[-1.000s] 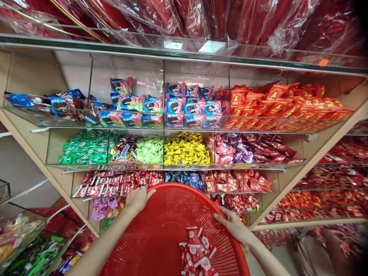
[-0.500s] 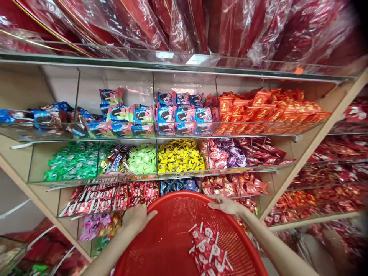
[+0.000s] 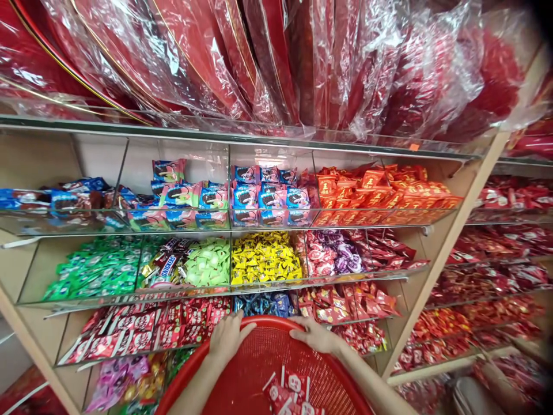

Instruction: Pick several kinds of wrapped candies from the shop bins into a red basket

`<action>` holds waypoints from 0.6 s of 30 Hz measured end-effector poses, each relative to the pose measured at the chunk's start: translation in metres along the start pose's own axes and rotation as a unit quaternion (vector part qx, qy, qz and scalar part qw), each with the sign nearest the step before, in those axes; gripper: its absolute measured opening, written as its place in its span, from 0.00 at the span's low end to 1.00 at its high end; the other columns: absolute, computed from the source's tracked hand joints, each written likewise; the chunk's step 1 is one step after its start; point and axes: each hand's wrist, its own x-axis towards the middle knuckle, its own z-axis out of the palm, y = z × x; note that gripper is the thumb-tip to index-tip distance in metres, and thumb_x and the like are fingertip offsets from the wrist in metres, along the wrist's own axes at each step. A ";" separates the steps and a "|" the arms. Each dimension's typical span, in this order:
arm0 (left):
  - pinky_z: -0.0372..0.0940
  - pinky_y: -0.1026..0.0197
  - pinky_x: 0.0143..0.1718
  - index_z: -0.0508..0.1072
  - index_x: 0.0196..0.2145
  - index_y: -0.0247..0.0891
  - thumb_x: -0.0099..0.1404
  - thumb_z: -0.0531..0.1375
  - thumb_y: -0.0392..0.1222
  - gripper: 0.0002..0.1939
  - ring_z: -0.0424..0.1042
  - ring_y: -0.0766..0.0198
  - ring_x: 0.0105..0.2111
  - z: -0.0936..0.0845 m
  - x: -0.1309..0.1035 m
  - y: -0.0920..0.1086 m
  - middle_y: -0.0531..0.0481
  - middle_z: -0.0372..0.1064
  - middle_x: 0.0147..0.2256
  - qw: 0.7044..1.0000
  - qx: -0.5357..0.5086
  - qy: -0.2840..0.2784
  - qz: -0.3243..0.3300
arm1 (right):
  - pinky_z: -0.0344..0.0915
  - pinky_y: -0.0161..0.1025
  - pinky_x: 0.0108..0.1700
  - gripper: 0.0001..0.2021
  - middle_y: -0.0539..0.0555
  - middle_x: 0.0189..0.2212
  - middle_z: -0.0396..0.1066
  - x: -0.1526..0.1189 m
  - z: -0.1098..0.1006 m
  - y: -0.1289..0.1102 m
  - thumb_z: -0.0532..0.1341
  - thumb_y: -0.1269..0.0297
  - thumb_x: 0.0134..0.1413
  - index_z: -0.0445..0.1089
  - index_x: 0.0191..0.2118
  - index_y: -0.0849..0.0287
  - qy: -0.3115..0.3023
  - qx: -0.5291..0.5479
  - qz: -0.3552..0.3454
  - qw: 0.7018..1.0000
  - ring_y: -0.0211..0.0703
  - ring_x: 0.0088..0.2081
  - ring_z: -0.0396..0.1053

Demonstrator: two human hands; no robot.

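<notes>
The right grip (image 3: 314, 336) slid nearer the left grip (image 3: 228, 338), narrowing the hold. Both seemingly clasped the basket (image 3: 272, 321), sweets (image 3: 292, 392) below.

- Under our left hand (image 3: 228, 339) and right hand (image 3: 317, 336), the basket (image 3: 276, 346) looks like glossy plastic with rough mesh.
- Nearer us than both hands, packets (image 3: 296, 385) have smooth, shiny wrappers.
- Right of our right hand, we see a matt, pale wood-look post (image 3: 444, 256).
- Far above both hands, crinkled, glossy clear film (image 3: 380, 57) tops a smooth, glass-like shelf (image 3: 259, 141).
</notes>
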 end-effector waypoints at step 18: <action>0.60 0.59 0.38 0.67 0.43 0.39 0.60 0.43 0.62 0.28 0.68 0.55 0.41 0.014 -0.006 0.002 0.43 0.70 0.39 0.999 -0.010 -0.023 -0.042 | 0.57 0.36 0.33 0.22 0.58 0.30 0.71 -0.012 0.018 0.013 0.42 0.49 0.57 0.66 0.37 0.58 0.123 -0.386 0.024 0.914 0.47 0.35 0.70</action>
